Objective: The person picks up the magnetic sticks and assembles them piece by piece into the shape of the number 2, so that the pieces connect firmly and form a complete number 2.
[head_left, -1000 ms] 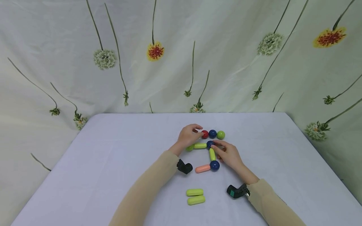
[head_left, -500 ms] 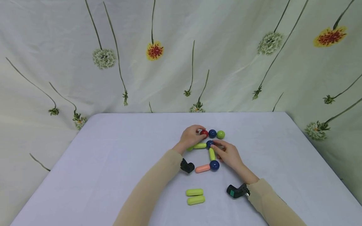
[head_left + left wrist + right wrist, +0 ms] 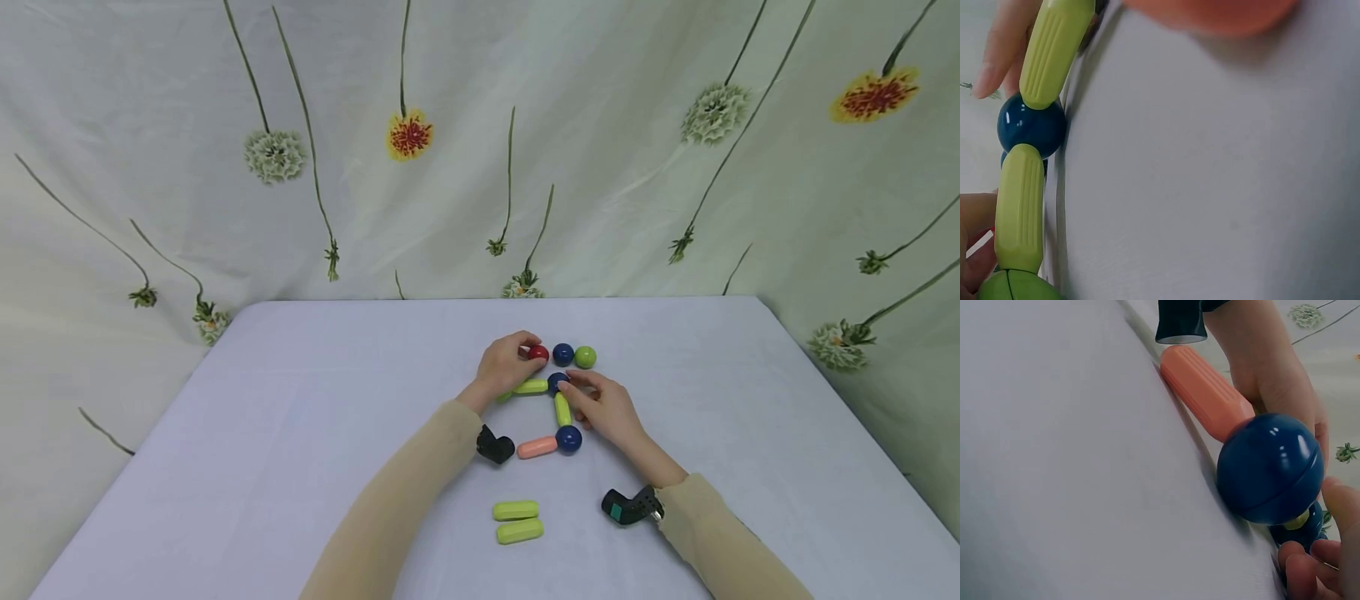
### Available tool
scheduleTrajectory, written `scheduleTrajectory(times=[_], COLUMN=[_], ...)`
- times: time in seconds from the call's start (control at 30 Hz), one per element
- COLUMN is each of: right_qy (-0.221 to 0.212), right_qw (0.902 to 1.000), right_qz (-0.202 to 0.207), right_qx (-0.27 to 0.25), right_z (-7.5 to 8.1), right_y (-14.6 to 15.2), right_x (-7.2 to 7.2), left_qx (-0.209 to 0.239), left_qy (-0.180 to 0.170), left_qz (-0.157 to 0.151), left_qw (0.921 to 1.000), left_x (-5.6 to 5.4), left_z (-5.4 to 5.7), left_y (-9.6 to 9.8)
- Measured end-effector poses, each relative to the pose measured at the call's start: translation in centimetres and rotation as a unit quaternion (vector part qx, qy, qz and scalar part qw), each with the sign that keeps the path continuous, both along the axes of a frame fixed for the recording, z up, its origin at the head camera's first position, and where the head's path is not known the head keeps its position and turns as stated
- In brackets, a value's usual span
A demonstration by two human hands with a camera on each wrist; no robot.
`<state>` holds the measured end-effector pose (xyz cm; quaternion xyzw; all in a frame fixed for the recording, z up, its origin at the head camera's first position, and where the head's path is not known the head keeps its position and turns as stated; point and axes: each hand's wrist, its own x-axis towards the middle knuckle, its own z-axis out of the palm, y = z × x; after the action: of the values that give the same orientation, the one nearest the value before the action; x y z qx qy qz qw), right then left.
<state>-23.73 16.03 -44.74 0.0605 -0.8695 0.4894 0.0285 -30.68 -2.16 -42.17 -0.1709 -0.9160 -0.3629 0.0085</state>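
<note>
My left hand (image 3: 501,367) pinches a red ball (image 3: 537,353) between thumb and fingers at the back of the table. My right hand (image 3: 609,412) holds a blue ball (image 3: 556,381), thumb in front and index finger behind. This ball joins two light-green sticks (image 3: 532,387), which form a corner. One stick leads left to a green ball (image 3: 1019,287), mostly hidden by the left wrist in the head view. The other comes forward to a nearer blue ball (image 3: 1270,469), from which a salmon-pink stick (image 3: 1207,390) extends left.
A loose blue ball (image 3: 563,355) and a green ball (image 3: 586,357) sit side by side behind the joined pieces. Two light-green sticks (image 3: 518,521) lie nearer the front. A black wrist camera (image 3: 495,446) hangs close to the pink stick. Flower-patterned cloth (image 3: 465,167) rises behind the table.
My left fingers have closed around the red ball and shifted it slightly left, opening a small gap from the loose blue ball. The right hand has stayed nearly still.
</note>
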Motion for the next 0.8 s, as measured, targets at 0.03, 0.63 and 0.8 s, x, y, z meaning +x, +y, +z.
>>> scheduleTrajectory(times=[0.03, 0.63, 0.8], right_qy=[-0.006, -0.042, -0.038], right_qw=[0.9999, 0.9898, 0.9815], right_qz=[-0.002, 0.131, 0.182], right_qx=[-0.01, -0.035, -0.045], right_z=[0.0, 0.3, 0.6], right_y=[0.0, 2.2, 2.9], right_x=[0.0, -0.1, 0.1], left_qx=[0.003, 0.139, 0.159], left_qy=[0.003, 0.099, 0.079], left_qz=[0.0, 0.003, -0.03], left_qw=[1.0, 0.9852, 0.9837], left_x=[0.1, 5.1, 7.7], left_z=[0.0, 0.5, 0.8], left_y=[0.0, -2.8, -3.8])
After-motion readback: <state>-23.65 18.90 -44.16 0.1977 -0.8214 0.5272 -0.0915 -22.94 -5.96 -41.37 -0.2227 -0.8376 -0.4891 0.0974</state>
